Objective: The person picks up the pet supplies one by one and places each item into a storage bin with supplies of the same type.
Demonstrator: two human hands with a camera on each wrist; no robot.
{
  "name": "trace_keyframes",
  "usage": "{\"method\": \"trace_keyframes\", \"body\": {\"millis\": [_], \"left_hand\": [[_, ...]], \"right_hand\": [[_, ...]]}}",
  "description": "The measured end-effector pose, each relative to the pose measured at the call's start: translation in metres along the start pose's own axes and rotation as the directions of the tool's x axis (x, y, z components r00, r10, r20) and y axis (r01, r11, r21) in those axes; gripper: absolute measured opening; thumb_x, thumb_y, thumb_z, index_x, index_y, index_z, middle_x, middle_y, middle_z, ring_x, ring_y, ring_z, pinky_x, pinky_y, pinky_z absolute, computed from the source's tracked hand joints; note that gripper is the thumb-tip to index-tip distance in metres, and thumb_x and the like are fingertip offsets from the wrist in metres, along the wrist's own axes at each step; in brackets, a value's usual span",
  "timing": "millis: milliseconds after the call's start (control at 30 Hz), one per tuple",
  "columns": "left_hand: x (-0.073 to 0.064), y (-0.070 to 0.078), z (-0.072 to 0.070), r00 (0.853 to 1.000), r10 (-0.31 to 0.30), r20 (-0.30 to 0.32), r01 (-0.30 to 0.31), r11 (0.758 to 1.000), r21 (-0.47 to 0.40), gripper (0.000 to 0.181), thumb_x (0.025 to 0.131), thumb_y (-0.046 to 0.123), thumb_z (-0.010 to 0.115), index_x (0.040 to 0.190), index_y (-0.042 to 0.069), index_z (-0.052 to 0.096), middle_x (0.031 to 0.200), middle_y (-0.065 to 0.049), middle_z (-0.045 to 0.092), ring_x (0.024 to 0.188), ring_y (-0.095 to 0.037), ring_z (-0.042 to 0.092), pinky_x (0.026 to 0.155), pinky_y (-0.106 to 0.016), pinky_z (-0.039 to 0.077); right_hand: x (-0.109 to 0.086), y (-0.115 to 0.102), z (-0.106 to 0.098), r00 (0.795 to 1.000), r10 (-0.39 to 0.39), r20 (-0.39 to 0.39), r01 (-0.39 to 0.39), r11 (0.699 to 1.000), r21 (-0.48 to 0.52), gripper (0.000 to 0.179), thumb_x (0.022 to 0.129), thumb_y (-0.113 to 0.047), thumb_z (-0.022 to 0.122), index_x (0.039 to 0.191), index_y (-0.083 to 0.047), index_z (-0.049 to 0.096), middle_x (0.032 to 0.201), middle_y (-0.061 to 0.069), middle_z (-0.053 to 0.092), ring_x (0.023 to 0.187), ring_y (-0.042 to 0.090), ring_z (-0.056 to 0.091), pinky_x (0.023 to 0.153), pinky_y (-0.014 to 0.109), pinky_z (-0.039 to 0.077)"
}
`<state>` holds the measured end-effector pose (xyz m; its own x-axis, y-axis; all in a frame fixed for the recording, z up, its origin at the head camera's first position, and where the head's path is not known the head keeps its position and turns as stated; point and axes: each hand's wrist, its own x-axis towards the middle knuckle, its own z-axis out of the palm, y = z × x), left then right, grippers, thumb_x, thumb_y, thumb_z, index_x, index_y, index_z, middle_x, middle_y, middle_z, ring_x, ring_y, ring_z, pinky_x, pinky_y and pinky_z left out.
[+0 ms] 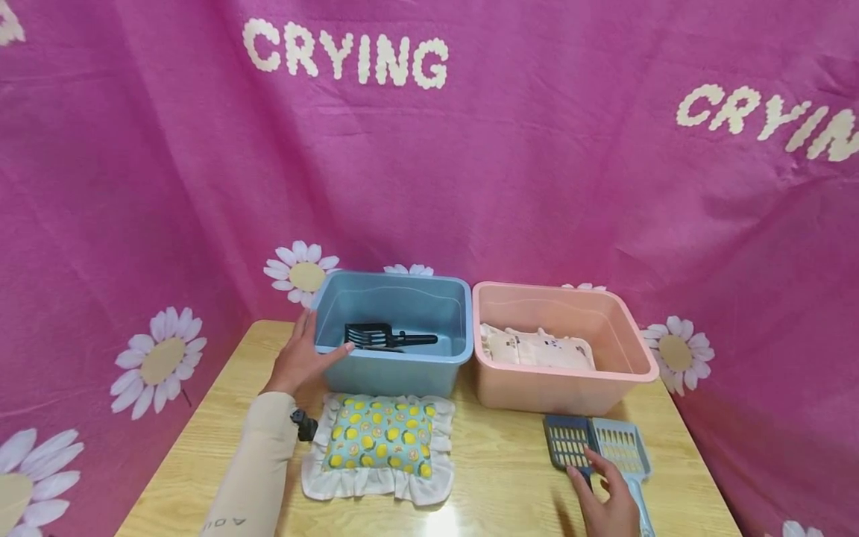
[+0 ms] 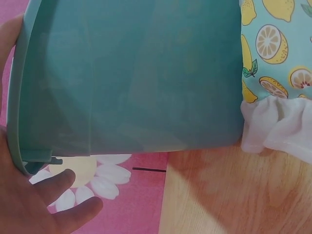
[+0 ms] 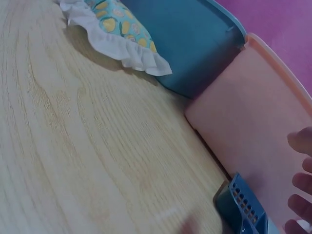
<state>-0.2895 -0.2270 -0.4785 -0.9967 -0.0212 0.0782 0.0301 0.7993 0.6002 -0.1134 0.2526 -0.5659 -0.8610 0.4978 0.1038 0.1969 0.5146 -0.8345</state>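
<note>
A blue rectangular bin is standing upright on the counter, its near left corner touching the left grip and a black slotted scoop lying inside. Beneath the right grip, a dark blue slotted scoop is lying beside a light blue scoop.

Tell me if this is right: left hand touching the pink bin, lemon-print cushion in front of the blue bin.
The first bin is wrong: the head view shows the left hand touching the blue bin. The lemon-print cushion is indeed in front of it.
</note>
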Motion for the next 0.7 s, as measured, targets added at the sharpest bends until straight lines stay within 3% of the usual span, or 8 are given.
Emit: {"method": "trace_keyframes", "body": {"millis": [133, 300, 433, 700], "left_hand": [[0.001, 0.000, 0.002, 1.000, 0.000, -0.002, 0.000, 1.000, 0.014, 0.115, 0.075, 0.075, 0.058, 0.156, 0.013, 0.004, 0.161, -0.012, 0.001, 0.138, -0.047, 0.026, 0.099, -0.069, 0.032], [0.002, -0.001, 0.003, 1.000, -0.008, 0.005, 0.008, 1.000, 0.019, 0.117, 0.075, 0.078, 0.056, 0.156, 0.014, 0.003, 0.162, -0.012, 0.000, 0.139, -0.046, 0.023, 0.102, -0.072, 0.026], [0.004, -0.001, 0.003, 1.000, 0.003, 0.000, -0.003, 1.000, 0.010, 0.117, 0.074, 0.078, 0.057, 0.156, 0.014, 0.003, 0.162, -0.012, 0.000, 0.140, -0.046, 0.022, 0.101, -0.071, 0.027], [0.003, -0.001, 0.003, 1.000, -0.023, 0.020, 0.023, 1.000, 0.005, 0.117, 0.074, 0.078, 0.057, 0.156, 0.017, 0.000, 0.162, -0.009, -0.003, 0.140, -0.046, 0.021, 0.100, -0.071, 0.029]], "right_hand": [[-0.001, 0.003, -0.006, 1.000, 0.009, -0.004, -0.009, 1.000, -0.004, 0.046, 0.089, -0.033, 0.070, 0.127, -0.009, 0.059, 0.127, 0.015, 0.060, 0.115, 0.025, 0.053, 0.093, 0.043, 0.041], [-0.003, 0.008, -0.013, 0.997, 0.066, 0.025, -0.067, 0.998, 0.017, 0.049, 0.090, -0.036, 0.068, 0.128, -0.007, 0.057, 0.130, 0.020, 0.057, 0.118, 0.032, 0.049, 0.095, 0.049, 0.040], [-0.003, 0.012, -0.014, 0.994, 0.109, 0.016, -0.109, 0.994, 0.031, 0.051, 0.090, -0.037, 0.067, 0.129, -0.007, 0.057, 0.130, 0.021, 0.056, 0.120, 0.034, 0.048, 0.096, 0.052, 0.040], [-0.002, 0.014, -0.013, 0.994, 0.113, 0.014, -0.113, 0.992, 0.047, 0.050, 0.090, -0.035, 0.068, 0.129, -0.006, 0.057, 0.128, 0.023, 0.058, 0.118, 0.033, 0.049, 0.094, 0.052, 0.041]]}}
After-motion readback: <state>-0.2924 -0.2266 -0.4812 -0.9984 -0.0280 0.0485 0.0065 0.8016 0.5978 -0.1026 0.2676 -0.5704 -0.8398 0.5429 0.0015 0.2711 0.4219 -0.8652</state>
